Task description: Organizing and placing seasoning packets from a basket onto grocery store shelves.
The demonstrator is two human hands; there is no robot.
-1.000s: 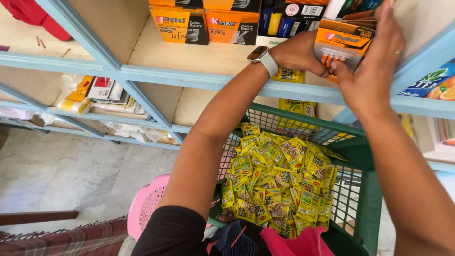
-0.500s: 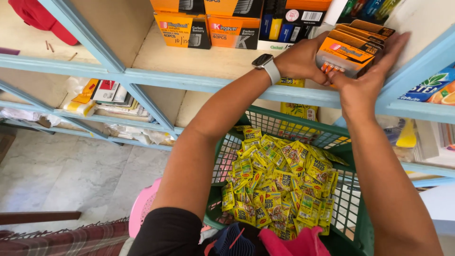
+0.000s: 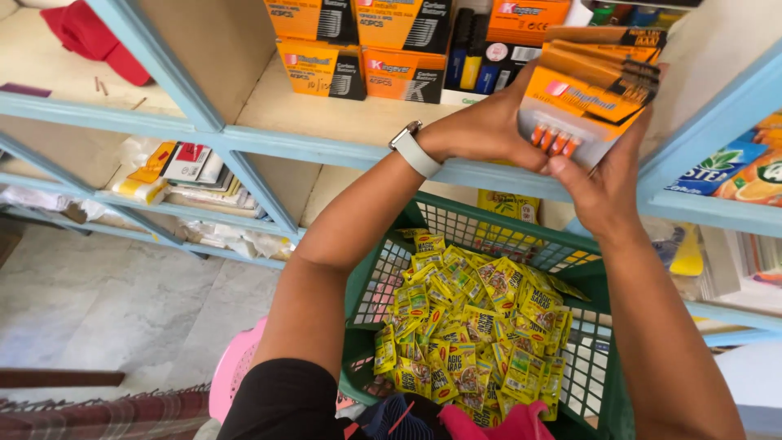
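Both my hands hold a stack of orange battery blister cards up at the light-blue shelf. My left hand, with a white watch on its wrist, grips the stack's left edge. My right hand supports it from below, thumb by the row of batteries. Orange and black battery boxes stand on the shelf just left of the stack. Below my arms sits a green plastic basket full of small yellow sachets.
A red cloth lies on the shelf at far left. Packets and papers fill the lower shelf. Juice cartons stand at right. A pink stool is on the stone floor beside the basket.
My hands have lifted the stack of cards a little higher and tilted it more toward the shelf opening. The view has shifted slightly closer.
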